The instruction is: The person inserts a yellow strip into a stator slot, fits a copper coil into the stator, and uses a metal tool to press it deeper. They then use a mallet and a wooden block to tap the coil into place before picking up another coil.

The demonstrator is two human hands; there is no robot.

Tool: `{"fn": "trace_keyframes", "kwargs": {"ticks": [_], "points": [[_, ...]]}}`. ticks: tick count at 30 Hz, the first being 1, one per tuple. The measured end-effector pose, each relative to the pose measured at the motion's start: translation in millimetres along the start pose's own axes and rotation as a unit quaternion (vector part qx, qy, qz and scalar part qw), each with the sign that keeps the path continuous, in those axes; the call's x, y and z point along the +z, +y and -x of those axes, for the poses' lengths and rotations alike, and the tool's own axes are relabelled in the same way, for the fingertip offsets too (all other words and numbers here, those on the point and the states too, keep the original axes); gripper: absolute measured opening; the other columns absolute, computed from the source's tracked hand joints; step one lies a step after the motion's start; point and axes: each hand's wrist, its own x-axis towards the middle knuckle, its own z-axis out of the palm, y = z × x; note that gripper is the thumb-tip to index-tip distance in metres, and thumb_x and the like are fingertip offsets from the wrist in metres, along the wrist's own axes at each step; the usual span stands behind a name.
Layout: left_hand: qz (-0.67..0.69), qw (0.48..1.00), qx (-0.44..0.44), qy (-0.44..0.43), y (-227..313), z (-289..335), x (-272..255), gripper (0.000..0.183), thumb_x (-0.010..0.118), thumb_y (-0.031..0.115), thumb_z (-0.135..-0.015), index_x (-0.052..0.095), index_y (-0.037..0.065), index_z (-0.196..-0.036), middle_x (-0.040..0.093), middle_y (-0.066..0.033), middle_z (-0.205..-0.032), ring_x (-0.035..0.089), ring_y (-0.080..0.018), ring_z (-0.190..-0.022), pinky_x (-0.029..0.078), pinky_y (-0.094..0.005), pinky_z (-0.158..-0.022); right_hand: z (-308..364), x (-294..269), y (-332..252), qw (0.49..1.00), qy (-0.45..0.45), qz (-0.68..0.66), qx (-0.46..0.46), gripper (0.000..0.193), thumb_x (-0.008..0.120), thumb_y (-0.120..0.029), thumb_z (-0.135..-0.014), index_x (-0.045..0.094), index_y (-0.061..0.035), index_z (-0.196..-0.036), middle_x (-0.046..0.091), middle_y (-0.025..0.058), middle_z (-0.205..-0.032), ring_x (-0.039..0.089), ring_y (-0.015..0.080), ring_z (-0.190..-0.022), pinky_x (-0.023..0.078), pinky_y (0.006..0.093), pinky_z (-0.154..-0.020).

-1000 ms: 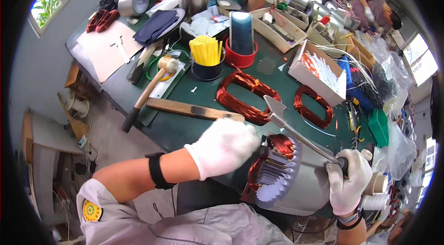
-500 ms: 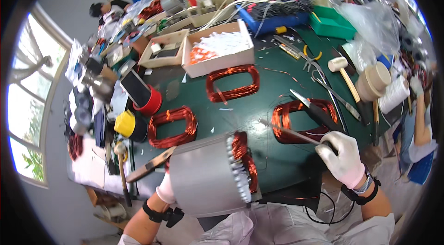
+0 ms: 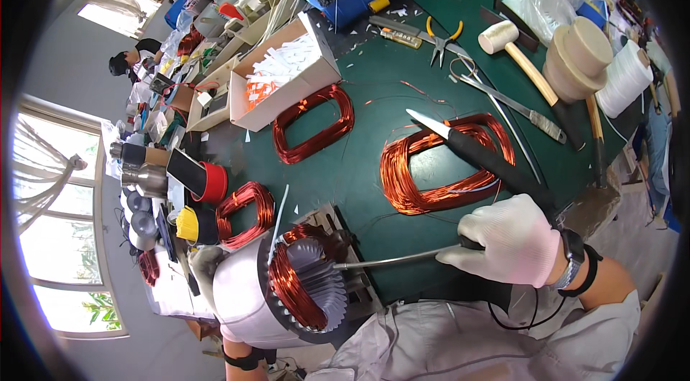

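Observation:
A grey motor stator [image 3: 241, 284] lies on its side at the lower middle, its slotted bore facing right. Copper coils [image 3: 295, 291] sit in the stator's opening, and a pale thin strip [image 3: 278, 223] sticks up at its rim. My left hand [image 3: 208, 273], in a white glove with greyish fingertips, grips the stator's outer left side; part of it is hidden. In my gloved right hand [image 3: 507, 241] is a slim metal rod tool [image 3: 392, 261] with a dark handle. Its tip reaches the bore, beside the coils. Under the stator is a wooden support [image 3: 352, 273].
Loose copper coils [image 3: 402, 180] [image 3: 313, 126] [image 3: 246, 212] lie on the green table [image 3: 359, 187]. A black-handled knife [image 3: 489, 162] rests across the right coil. Beyond are a box of paper strips [image 3: 287, 90], pliers [image 3: 442, 39], a mallet [image 3: 528, 65] and a thread spool [image 3: 622, 83].
The stator has turned, showing its bore more. My right hand has brought the rod's tip from beside the right coil to the bore. My left hand shows farther up the stator's side.

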Motion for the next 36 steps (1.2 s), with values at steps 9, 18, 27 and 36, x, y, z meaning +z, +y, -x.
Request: {"fn": "trace_keyframes", "kwargs": {"ticks": [9,18,27,36], "points": [[-0.160,0.955,0.113,0.224,62,24,-12,0.019,0.048,0.007,-0.102,0.054,0.001,-0.118,0.054,-0.0087,-0.107,0.051,-0.0147,-0.094,0.045,-0.0327,-0.089,-16,14,-1,1.000,0.002,-0.011,-0.019,0.046,0.082,-0.044,-0.083,0.066,-0.0054,-0.064,0.062,0.0111,-0.060,0.065,0.0303,-0.055,0.050,0.0377,-0.054],[-0.081,0.898,0.387,0.193,108,11,30,0.022,0.066,0.018,-0.097,0.049,0.004,-0.100,0.042,-0.0066,-0.092,0.042,-0.0209,-0.084,0.037,-0.0373,-0.077,-18,-1,-14,0.992,-0.019,0.120,-0.045,0.048,0.073,-0.052,-0.091,0.065,-0.0103,-0.069,0.062,0.0066,-0.057,0.065,0.0243,-0.049,0.051,0.0390,-0.047],[-0.027,0.940,0.299,0.164,111,9,41,0.037,0.072,0.031,-0.094,0.050,0.006,-0.110,0.046,-0.0071,-0.101,0.046,-0.0224,-0.090,0.038,-0.0396,-0.083,-48,-6,0,0.974,0.023,0.149,-0.167,0.032,0.075,-0.037,-0.083,0.061,-0.0121,-0.069,0.059,0.0048,-0.061,0.066,0.0243,-0.055,0.051,0.0404,-0.049],[0.000,0.954,0.294,0.058,105,16,14,0.048,0.070,0.037,-0.095,0.051,0.004,-0.123,0.048,-0.0112,-0.114,0.047,-0.0256,-0.108,0.037,-0.0428,-0.101,-57,23,-34,0.970,0.110,0.098,-0.195,0.011,0.068,-0.020,-0.075,0.063,-0.0112,-0.071,0.059,0.0045,-0.065,0.063,0.0206,-0.057,0.049,0.0358,-0.053]]}}
